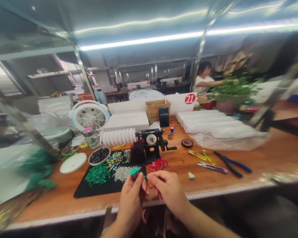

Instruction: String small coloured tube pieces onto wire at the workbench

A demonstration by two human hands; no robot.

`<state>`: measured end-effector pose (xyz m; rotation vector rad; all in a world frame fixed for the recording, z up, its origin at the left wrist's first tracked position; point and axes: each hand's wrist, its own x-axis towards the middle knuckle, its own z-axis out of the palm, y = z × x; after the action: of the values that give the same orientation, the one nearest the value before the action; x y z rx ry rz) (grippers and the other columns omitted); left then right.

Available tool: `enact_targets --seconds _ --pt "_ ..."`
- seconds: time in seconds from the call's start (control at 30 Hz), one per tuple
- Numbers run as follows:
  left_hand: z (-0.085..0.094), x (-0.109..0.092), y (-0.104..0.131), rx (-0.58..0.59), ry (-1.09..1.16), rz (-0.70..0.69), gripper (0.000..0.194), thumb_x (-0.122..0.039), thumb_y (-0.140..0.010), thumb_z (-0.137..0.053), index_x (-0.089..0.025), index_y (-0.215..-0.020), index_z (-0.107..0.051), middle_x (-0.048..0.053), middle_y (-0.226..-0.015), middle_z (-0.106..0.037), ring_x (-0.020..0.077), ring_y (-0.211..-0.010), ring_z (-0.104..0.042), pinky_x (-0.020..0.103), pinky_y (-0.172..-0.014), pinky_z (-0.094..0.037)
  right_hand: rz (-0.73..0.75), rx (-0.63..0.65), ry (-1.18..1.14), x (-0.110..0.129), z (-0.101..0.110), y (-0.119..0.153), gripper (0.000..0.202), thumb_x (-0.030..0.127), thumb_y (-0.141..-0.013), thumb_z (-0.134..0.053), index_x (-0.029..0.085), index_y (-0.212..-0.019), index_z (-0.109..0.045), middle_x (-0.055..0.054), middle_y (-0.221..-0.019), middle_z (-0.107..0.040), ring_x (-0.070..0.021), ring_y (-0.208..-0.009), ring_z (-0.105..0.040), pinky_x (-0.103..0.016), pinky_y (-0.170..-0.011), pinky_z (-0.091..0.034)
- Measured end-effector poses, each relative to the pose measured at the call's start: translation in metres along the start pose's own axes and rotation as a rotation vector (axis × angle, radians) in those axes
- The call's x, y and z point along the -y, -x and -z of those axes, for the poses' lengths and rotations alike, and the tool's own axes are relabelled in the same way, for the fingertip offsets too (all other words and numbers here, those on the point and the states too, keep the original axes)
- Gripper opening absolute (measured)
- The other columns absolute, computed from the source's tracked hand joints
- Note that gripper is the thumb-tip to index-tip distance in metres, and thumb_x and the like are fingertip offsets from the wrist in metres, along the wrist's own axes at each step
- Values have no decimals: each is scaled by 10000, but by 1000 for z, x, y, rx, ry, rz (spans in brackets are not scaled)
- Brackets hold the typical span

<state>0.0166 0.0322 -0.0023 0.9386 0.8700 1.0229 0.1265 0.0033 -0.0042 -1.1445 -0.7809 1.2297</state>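
Observation:
My left hand (pixel 132 196) is closed in a pinch on a small green beaded piece (pixel 134 171), which sticks up above the thumb. Close beside it, my right hand (pixel 169 189) has thumb and fingers pressed together; whatever lies between them is too small to make out. Both hands are over the front edge of a black mat (pixel 96 190). On the mat lie green tube-like pieces (pixel 97 174), silvery pieces (pixel 123 173) and multicoloured beads (pixel 115 160). Red pieces (pixel 158 164) are heaped just beyond my right hand.
A black hand-cranked winder (pixel 151 140) with a white ribbed roll (pixel 118 136) stands behind the mat. Pliers (pixel 229 164), snips (pixel 212 167) and black tape (pixel 187 142) lie on the right. A bowl of black pieces (pixel 99 155) and a fan (pixel 90 115) are on the left.

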Motion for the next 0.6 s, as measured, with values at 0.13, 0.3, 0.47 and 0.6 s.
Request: enact_targets --seconds 0.13,0.3,0.47,0.6 --pt "-1 -4 4 49 -57 9 321 -387 -702 -723 -154 -669 -505 -18 -544 -530 92 -506 -461 191 -494 -361 53 100 -26 8 -2 -3 366 462 -722 -631 107 -638 -600 0 -515 -602 -48 -441 -521 -139 -458 -418" --pt "1 -9 3 97 -20 38 294 -361 -719 -707 -150 -653 -514 -11 -534 -515 103 -516 -466 207 -516 -379 104 72 37 9 1 -6 346 453 -751 -600 112 -697 -600 17 -507 -574 -46 -433 -511 -139 -453 -409" --pt "3 -9 -2 -23 127 3 328 -339 -653 -768 -157 -653 -496 -39 -517 -479 79 -488 -426 201 -507 -374 145 -31 109 8 -4 1 326 433 -756 -594 120 -669 -570 19 -516 -557 -43 -476 -525 -132 -507 -431" --pt "2 -8 -1 -121 207 66 422 -291 -539 -841 -172 -730 -484 -60 -561 -484 48 -459 -392 179 -479 -357 181 -47 183 6 -8 5 301 402 -766 -574 130 -640 -542 -16 -589 -611 -73 -559 -585 -149 -571 -464"
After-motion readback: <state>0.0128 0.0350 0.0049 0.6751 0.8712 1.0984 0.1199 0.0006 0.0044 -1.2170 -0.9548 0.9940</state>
